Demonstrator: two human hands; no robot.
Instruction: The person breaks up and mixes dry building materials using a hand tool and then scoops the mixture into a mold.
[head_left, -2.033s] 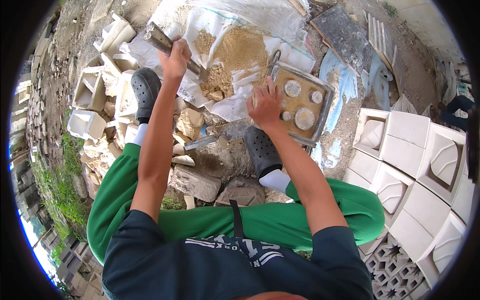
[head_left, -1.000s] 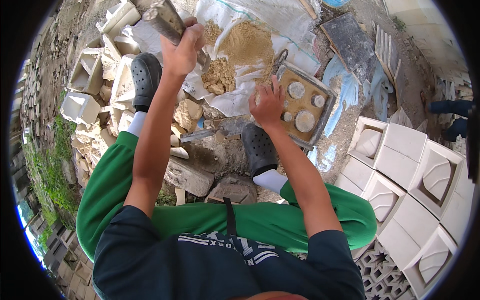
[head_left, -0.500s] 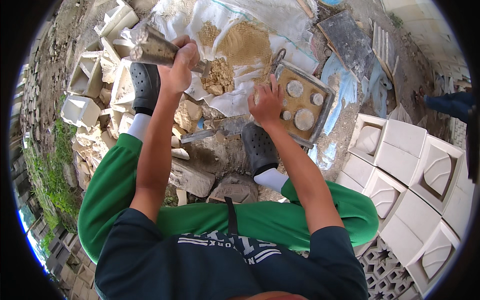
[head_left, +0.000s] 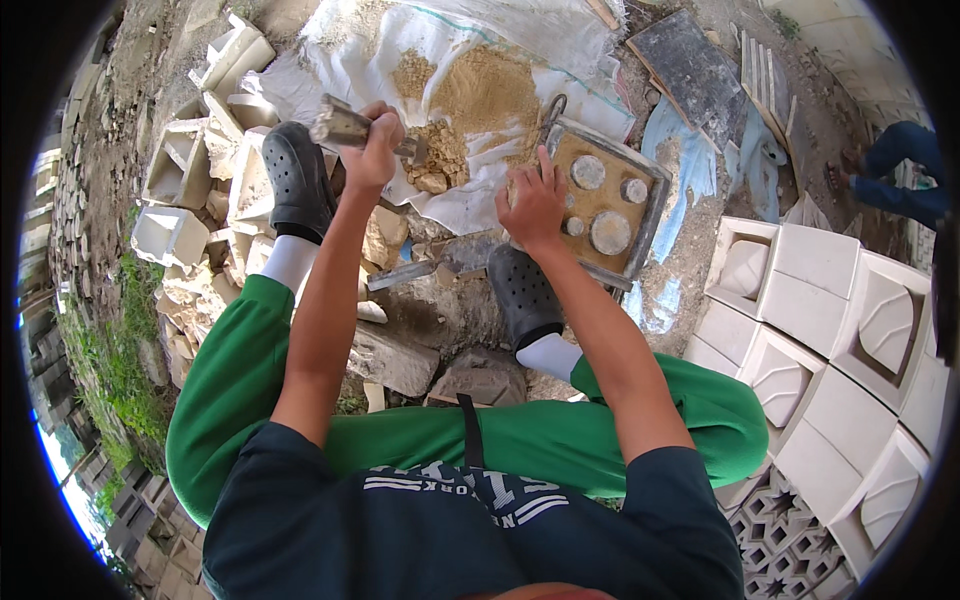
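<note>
My left hand is closed round the handle of a short, thick mallet-like tool, grey-brown and worn, held above the ground near my left clog. At the left side of a rectangular mould rests my right hand, its index finger stretched along the rim. The other fingers curl over something tan, mostly hidden under them. Packed tan sand fills the mould level, and several round grey discs of different sizes, such as the large disc, show in it. A curved metal handle sticks out at its far corner.
A white sack sheet with loose sand lies ahead. Broken pale blocks pile up at left. Patterned cast blocks stand at right. Another person's legs show at far right. A dark board lies beyond the mould.
My left hand has come down and slightly right with the mallet-like tool. My right hand stays at the mould's side. The other person's legs show more at far right.
</note>
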